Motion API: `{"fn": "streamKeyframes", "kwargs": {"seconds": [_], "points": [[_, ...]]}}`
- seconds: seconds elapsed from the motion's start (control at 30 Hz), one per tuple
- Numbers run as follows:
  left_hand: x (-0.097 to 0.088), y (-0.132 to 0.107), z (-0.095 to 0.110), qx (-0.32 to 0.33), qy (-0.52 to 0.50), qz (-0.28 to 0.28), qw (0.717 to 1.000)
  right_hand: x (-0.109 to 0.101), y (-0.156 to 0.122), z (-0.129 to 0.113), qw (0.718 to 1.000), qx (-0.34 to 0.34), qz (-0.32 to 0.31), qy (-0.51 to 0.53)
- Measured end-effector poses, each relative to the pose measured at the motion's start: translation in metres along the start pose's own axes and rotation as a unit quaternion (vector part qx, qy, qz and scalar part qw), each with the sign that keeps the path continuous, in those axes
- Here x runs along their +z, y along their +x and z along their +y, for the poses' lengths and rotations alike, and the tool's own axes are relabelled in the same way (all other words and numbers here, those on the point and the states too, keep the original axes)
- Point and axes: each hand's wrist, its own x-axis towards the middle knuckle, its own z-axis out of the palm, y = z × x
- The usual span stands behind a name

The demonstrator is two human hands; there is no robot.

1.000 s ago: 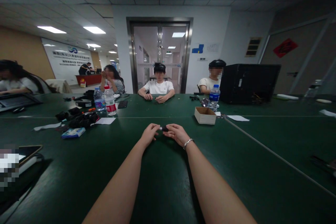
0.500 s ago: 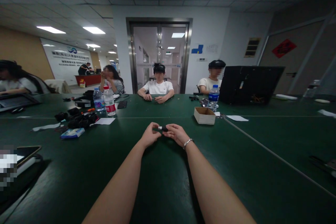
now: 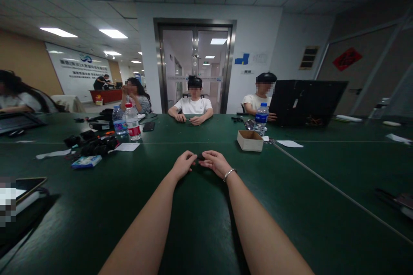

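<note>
A small black stick-like object [image 3: 200, 157] is held over the table between my two hands. Its exact kind is too small to make out. My right hand [image 3: 216, 163], with a silver bangle at the wrist, is closed round its dark body. The fingers of my left hand [image 3: 185, 163] are pinched at the other end, covering the silver tip seen a moment ago. Both forearms stretch forward low over the green table [image 3: 201, 215].
Past my right hand stands an open cardboard box [image 3: 250, 142], with a water bottle [image 3: 261, 119] behind it. Two bottles [image 3: 133, 123], black gear [image 3: 97, 144] and a blue-white packet [image 3: 86, 162] lie to the left. A person [image 3: 194, 105] sits opposite, near a large black case [image 3: 306, 103].
My left fingers have closed over the silver end of the black stick-like object, hiding it. The view has shifted slightly. A hand of the person at right now shows beside the black case.
</note>
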Motion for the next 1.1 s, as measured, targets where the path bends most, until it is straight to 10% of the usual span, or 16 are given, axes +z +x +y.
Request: {"fn": "streamKeyframes", "kwargs": {"seconds": [1.1], "points": [[0.0005, 0.0029, -0.0032, -0.007, -0.006, -0.007, 1.000, 0.0017, 0.0000, -0.0003, 1.000, 0.009, 0.003, -0.008]]}}
